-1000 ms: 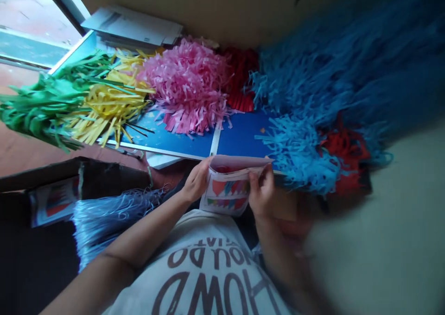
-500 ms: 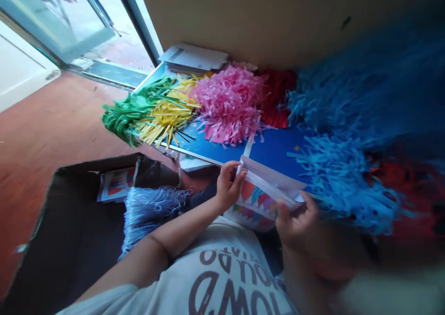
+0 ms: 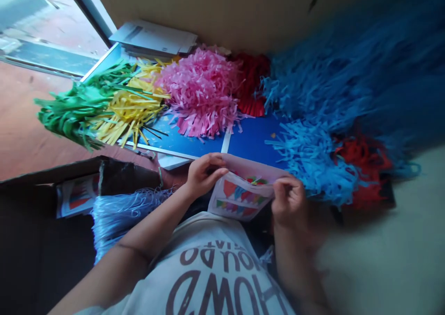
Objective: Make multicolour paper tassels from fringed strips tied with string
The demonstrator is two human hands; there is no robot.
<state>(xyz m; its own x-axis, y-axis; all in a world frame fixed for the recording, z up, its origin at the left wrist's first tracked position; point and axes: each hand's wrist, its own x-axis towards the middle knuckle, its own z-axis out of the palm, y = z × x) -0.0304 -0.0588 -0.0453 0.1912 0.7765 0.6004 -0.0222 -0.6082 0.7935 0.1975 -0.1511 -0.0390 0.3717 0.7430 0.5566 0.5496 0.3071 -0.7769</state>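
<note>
A printed packet with rows of coloured pennant flags on its white front is stretched between my two hands, over my lap. My left hand pinches its upper left corner. At the upper right corner my right hand grips it with the fingers curled in. The pale back flap stands up behind the front, and a bit of bright green and red shows in the gap at the mouth. Just beyond the packet lies the edge of a blue table.
Fringed paper bundles lie across the table: green, yellow, pink, dark red, light blue and red. Papers are stacked at the back. Left stands a cardboard box beside pale blue strings.
The packet's folded top has been lifted and its mouth now shows coloured contents. Both hands keep hold at its corners. The view has shifted, with the table items now further left.
</note>
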